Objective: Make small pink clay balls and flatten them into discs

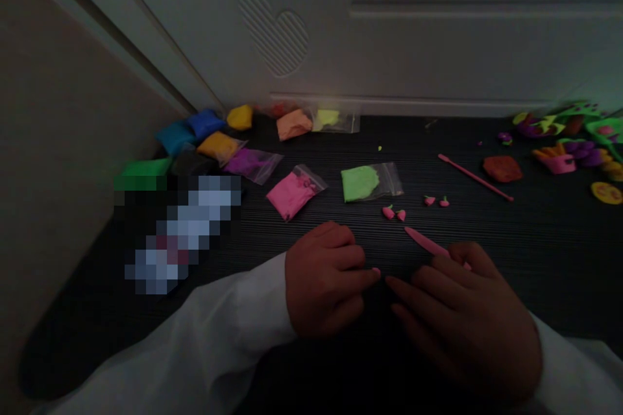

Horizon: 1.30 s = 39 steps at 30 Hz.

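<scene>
The index finger of my left hand point(326, 282) reaches out, a small piece of pink clay point(376, 272) at its tip; the other fingers are bent. Opposite it, my right hand point(467, 311) has its outer fingers curled around a pink plastic clay knife point(426, 242), the blade pointing up and left. Its index finger and thumb stretch toward the pink piece, just apart from it. Beyond the hands lie several tiny pink clay fruits with green stems, one pair point(394, 213) nearer and another pair point(436, 201) farther right.
Bags of pink clay point(292, 193) and green clay point(359, 183) lie ahead. More coloured clay packets point(175, 137) line the left back, near a blurred-out object point(185, 233). A pink stick tool point(474, 177), red-brown clay point(502, 168) and clay models point(559, 159) sit right. A white panel point(389, 58) borders the back.
</scene>
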Available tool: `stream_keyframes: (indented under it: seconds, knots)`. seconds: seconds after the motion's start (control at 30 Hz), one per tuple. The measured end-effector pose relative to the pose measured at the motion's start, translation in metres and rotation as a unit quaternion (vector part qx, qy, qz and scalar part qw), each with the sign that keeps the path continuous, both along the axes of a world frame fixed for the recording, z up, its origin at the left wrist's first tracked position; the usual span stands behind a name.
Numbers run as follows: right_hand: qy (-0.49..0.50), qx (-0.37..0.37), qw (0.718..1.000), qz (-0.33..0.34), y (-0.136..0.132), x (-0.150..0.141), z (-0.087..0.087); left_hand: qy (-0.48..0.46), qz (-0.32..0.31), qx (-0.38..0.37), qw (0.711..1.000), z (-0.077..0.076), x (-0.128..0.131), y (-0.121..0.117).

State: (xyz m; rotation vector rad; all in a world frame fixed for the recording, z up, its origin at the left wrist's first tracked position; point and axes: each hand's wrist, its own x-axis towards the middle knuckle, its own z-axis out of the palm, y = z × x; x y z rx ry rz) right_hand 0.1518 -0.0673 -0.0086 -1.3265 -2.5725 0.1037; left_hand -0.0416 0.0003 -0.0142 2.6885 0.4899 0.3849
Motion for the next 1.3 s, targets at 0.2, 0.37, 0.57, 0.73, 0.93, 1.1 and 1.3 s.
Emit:
stream_keyframes:
  seconds: [0.2, 0.37, 0.57, 0.73, 0.93, 1.1, 1.3]
  knots:
    - [0.006, 0.007, 1.0, -0.002, 0.0005, -0.0002, -0.0009, 0.002, 0.002, 0.008, 1.0, -0.001, -0.0002, -0.0004]
    - [0.005, 0.008, 1.0, 0.001, 0.0001, 0.0003, 0.0009, 0.002, 0.009, 0.006, 1.0, 0.0005, 0.001, -0.0004]
    - [-0.001, 0.008, 1.0, -0.001, 0.0001, -0.0011, 0.0009, 0.008, 0.001, 0.023, 1.0, 0.0011, 0.0005, -0.0006]
    - [0.009, 0.008, 1.0, 0.002, -0.0005, -0.0002, 0.0005, -0.018, 0.0, 0.02, 1.0, 0.0, 0.0005, -0.0015]
    - [0.014, 0.012, 1.0, 0.002, -0.0017, 0.0004, -0.0005, -0.024, 0.003, 0.007, 1.0, -0.0002, 0.0005, -0.0015]
    - [0.012, 0.007, 1.0, 0.003, -0.001, -0.0009, 0.0015, -0.023, -0.001, 0.009, 1.0, 0.0009, 0.0002, -0.0011]
    - [0.013, 0.006, 1.0, 0.0, -0.0015, 0.0001, 0.001, -0.03, -0.004, 0.009, 0.999, 0.0003, 0.0001, -0.0001]
